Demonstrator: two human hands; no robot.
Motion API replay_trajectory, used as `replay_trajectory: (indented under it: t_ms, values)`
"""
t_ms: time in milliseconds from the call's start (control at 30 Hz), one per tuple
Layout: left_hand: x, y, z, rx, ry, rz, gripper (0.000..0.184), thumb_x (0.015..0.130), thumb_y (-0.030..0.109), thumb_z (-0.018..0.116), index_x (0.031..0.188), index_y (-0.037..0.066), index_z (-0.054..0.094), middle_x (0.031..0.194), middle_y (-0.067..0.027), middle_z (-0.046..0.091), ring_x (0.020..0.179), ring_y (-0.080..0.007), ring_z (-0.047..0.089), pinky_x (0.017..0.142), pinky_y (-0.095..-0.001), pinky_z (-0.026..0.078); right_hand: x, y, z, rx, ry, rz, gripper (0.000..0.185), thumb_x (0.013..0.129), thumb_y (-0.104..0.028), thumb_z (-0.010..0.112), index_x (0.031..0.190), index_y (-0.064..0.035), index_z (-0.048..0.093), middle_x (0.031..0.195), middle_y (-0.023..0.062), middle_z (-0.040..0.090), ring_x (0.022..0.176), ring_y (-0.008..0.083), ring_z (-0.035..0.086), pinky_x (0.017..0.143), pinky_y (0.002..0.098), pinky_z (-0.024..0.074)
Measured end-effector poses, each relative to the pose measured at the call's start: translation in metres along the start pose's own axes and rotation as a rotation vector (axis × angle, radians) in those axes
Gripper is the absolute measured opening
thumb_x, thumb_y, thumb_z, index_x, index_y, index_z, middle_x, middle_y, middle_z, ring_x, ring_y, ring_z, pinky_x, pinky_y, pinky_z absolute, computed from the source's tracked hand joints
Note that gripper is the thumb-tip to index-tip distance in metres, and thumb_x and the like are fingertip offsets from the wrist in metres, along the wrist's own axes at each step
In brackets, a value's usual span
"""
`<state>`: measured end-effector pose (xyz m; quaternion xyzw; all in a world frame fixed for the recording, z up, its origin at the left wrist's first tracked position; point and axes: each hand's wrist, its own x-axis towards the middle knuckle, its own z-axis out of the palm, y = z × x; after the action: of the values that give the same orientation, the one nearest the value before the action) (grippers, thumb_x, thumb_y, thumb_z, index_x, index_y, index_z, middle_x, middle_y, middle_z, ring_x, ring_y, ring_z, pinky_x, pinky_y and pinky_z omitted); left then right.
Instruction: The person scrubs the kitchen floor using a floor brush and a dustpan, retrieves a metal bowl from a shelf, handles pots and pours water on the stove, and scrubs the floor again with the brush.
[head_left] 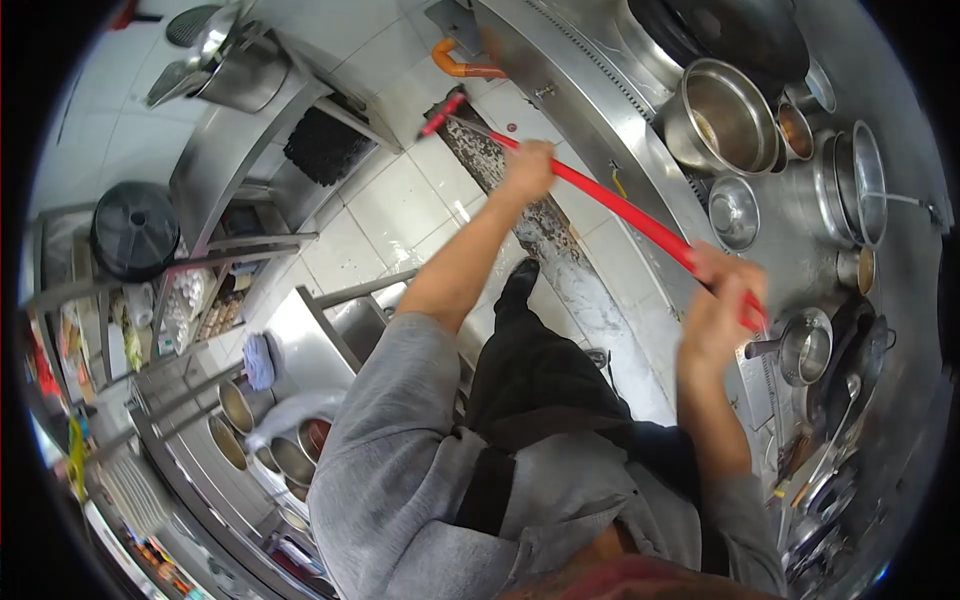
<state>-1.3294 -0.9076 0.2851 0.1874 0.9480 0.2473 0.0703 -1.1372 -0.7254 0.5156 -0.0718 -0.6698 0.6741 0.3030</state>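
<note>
Steel counter [590,105]: is running along the right hand's outer side, carrying a deep pot [680,135] ahead of that hand and many other pans around it.
White tiled floor [385,215]: is spreading below both hands, with wet shine showing on the tiles ahead of the left hand.
Grimy strip [480,160]: is passing beneath the left hand, showing dark, patchy dirt ahead of it and just behind it.
White suds [590,305]: are covering the floor between the two hands and nearer the body; by the look of it, this part is further along than the dark part, which is needing more work.
Red pole [625,210]: is slanting from the right hand, through the left hand, to its head.
Left hand [529,170]: is gripping the pole partway down, fingers closed, with the arm reaching forward.
Right hand [715,285]: is gripping the pole near its top end, closed, slightly blurred.
Black shoe [517,283]: is resting on the floor below the left hand, towards the body.
Orange pipe [478,71]: is sticking out ahead of the left hand, near the counter's base.
Red brush head [442,115]: is sitting beyond the left hand, over the strip's far end; whether it is touching is unclear.
</note>
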Motion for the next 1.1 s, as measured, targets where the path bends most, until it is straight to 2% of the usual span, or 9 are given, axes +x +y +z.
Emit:
replay_trajectory:
  t_ms: [100, 167, 267, 400, 533, 633, 700, 1000, 1100]
  values:
    - [0.039, -0.063, 0.027, 0.112, 0.052, -0.053, 0.025, 0.07, 0.016, 0.064, 0.093, 0.006, 0.058, 0.101, -0.0123, 0.06, 0.108, -0.0316, 0.051, 0.09, -0.0539, 0.038, -0.005, 0.06, 0.041, 0.116, -0.08, -0.034, 0.012, 0.09, -0.009, 0.051, 0.083, -0.0025, 0.045, 0.07, 0.0108, 0.055, 0.07, 0.0238, 0.057, 0.083, 0.0474, 0.0458]
    - [0.055, -0.072, 0.05, -0.031, 0.0, 0.169, 0.021, 0.072, 0.018, 0.067, 0.085, 0.004, 0.059, 0.097, -0.013, 0.061, 0.1, -0.0339, 0.054, 0.086, -0.0465, 0.043, -0.011, 0.064, 0.041, 0.139, 0.074, -0.039, 0.012, 0.09, -0.009, 0.052, 0.083, -0.0028, 0.044, 0.07, 0.0113, 0.054, 0.069, 0.0239, 0.056, 0.082, 0.0489, 0.0457]
    - [0.04, -0.017, 0.053, -0.115, -0.203, 0.34, 0.023, 0.071, 0.025, 0.069, 0.075, 0.005, 0.059, 0.089, -0.013, 0.062, 0.093, -0.0348, 0.057, 0.084, -0.0423, 0.044, -0.019, 0.025, -0.002, 0.055, 0.056, -0.121, 0.014, 0.091, -0.013, 0.05, 0.081, -0.0056, 0.044, 0.066, 0.0089, 0.05, 0.064, 0.0224, 0.053, 0.075, 0.048, 0.046]
    - [-0.019, 0.07, 0.053, -0.205, -0.452, 0.456, 0.029, 0.07, 0.035, 0.068, 0.07, 0.007, 0.06, 0.082, -0.0126, 0.062, 0.088, -0.032, 0.058, 0.084, -0.0509, 0.041, -0.051, -0.056, -0.054, -0.058, 0.183, -0.108, 0.025, 0.093, -0.025, 0.047, 0.075, -0.0085, 0.041, 0.058, 0.0053, 0.045, 0.056, 0.0206, 0.049, 0.067, 0.0428, 0.0442]
    - [-0.069, 0.14, 0.069, -0.237, -0.606, 0.64, 0.025, 0.067, 0.031, 0.067, 0.071, 0.007, 0.06, 0.081, -0.0123, 0.061, 0.086, -0.0313, 0.059, 0.085, -0.0555, 0.039, -0.085, -0.12, -0.093, -0.153, 0.419, -0.098, 0.031, 0.094, -0.029, 0.045, 0.07, -0.0109, 0.036, 0.053, 0.0011, 0.038, 0.05, 0.0166, 0.042, 0.061, 0.0379, 0.0402]
    - [-0.104, 0.178, 0.101, -0.439, -0.65, 0.822, 0.021, 0.063, 0.026, 0.067, 0.068, 0.006, 0.06, 0.08, -0.0118, 0.061, 0.085, -0.0316, 0.059, 0.084, -0.0505, 0.041, -0.114, -0.156, -0.126, -0.132, 0.509, -0.161, 0.028, 0.094, -0.026, 0.043, 0.072, -0.0119, 0.035, 0.053, -0.0017, 0.036, 0.048, 0.0123, 0.037, 0.056, 0.0333, 0.0348]
    - [-0.128, 0.213, 0.11, -0.531, -0.629, 0.976, 0.013, 0.062, 0.016, 0.066, 0.065, 0.005, 0.059, 0.071, -0.0115, 0.059, 0.074, -0.0332, 0.058, 0.068, -0.0418, 0.046, -0.132, -0.182, -0.145, -0.149, 0.53, -0.192, 0.026, 0.094, -0.024, 0.043, 0.072, -0.0123, 0.035, 0.052, -0.0018, 0.036, 0.047, 0.0112, 0.036, 0.055, 0.032, 0.0343]
    - [-0.259, 0.359, 0.149, -0.62, -0.963, 1.197, 0.018, 0.065, 0.02, 0.068, 0.059, 0.005, 0.059, 0.064, -0.0123, 0.06, 0.067, -0.0344, 0.058, 0.062, -0.042, 0.047, -0.227, -0.278, -0.219, -0.137, 0.614, -0.365, 0.024, 0.086, -0.023, 0.051, 0.067, -0.0097, 0.046, 0.054, -0.0021, 0.038, 0.047, 0.009, 0.036, 0.047, 0.0237, 0.0327]
    - [-0.297, 0.397, 0.149, -0.603, -1.13, 1.149, 0.019, 0.066, 0.02, 0.063, 0.058, 0.002, 0.06, 0.061, -0.0192, 0.059, 0.064, -0.0386, 0.058, 0.063, -0.0439, 0.048, -0.255, -0.3, -0.232, -0.203, 0.711, -0.423, 0.023, 0.085, -0.022, 0.052, 0.067, -0.0095, 0.045, 0.053, -0.0026, 0.038, 0.045, 0.0081, 0.035, 0.045, 0.0228, 0.0315]
